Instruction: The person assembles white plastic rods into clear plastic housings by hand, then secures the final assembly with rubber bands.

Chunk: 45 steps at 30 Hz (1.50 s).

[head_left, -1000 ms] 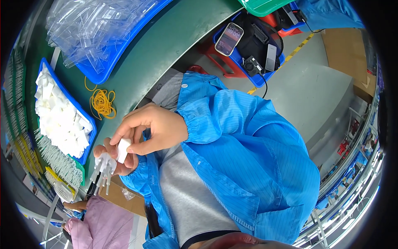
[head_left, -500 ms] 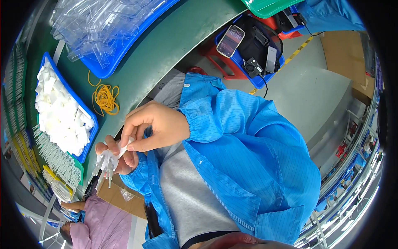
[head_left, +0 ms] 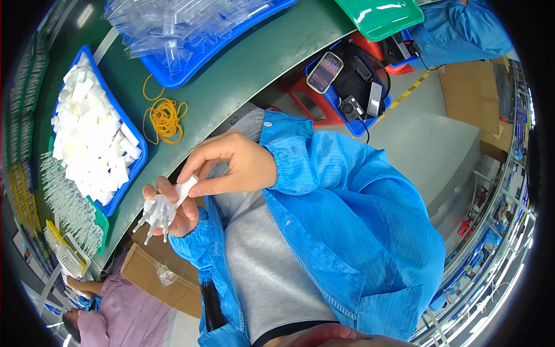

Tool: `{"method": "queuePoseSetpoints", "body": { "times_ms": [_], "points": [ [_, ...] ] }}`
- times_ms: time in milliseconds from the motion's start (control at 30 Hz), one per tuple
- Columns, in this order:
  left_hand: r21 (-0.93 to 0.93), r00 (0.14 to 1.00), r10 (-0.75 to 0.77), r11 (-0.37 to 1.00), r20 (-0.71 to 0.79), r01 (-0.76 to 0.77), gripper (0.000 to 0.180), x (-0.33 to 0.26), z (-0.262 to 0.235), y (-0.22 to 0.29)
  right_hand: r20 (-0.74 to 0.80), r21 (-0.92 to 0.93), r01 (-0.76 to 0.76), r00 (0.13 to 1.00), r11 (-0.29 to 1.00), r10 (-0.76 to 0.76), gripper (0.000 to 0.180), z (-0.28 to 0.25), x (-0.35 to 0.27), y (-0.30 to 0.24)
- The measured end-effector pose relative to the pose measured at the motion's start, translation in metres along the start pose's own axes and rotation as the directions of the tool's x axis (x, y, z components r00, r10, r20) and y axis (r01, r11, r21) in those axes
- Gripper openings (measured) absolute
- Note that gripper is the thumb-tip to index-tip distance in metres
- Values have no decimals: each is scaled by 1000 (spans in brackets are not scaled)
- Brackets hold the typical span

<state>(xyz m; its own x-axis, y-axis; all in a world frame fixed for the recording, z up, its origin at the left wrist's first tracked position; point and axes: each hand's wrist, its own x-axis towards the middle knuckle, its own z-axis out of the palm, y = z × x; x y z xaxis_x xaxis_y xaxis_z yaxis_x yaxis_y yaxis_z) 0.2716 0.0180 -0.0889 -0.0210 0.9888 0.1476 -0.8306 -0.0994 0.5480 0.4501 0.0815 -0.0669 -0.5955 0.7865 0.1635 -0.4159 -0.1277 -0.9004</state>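
Note:
My left hand [head_left: 176, 209] grips a small bundle of clear plastic tubes [head_left: 156, 217], their tips pointing down and left. My right hand [head_left: 234, 165] pinches a little white foam piece [head_left: 186, 188] between thumb and forefinger and presses it against the top of that bundle. Both hands meet close in front of my chest, just off the edge of the green table [head_left: 243, 75]. Blue smock sleeves cover both forearms.
On the table stand a blue tray of white foam blocks [head_left: 92, 136], a loose heap of yellow rubber bands [head_left: 165, 118] and a blue tray of clear bagged parts [head_left: 185, 29]. Rows of clear tubes [head_left: 66, 208] lie far left. A phone [head_left: 325, 71] rests in a blue bin; a person in pink [head_left: 110, 312] sits at the lower left.
My right hand has turned the white foam piece and brought it down onto the top of the bundle. The left hand has stayed almost still.

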Motion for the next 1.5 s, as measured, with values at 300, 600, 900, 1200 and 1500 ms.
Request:
{"method": "queuePoseSetpoints", "body": {
  "times_ms": [300,600,900,1200,1500],
  "points": [
    [-8,996,43,999,76,-43,61,-4,5,5,-26,6,-96,995,995,96,27,8,2,-9],
    [349,911,109,936,-398,40,72,-13,-3,14,-220,-97,163,959,982,-181,25,-15,8,-23],
    [458,947,118,888,-298,33,62,-10,-8,14,-33,-326,259,958,909,-284,29,-6,21,-51],
    [348,972,96,937,-216,-16,44,-5,-1,17,166,-574,340,939,745,-300,26,1,30,-63],
    [303,982,-7,951,-189,65,40,-5,-4,21,363,-718,448,894,533,-263,22,-4,37,-79]
  ]
}}
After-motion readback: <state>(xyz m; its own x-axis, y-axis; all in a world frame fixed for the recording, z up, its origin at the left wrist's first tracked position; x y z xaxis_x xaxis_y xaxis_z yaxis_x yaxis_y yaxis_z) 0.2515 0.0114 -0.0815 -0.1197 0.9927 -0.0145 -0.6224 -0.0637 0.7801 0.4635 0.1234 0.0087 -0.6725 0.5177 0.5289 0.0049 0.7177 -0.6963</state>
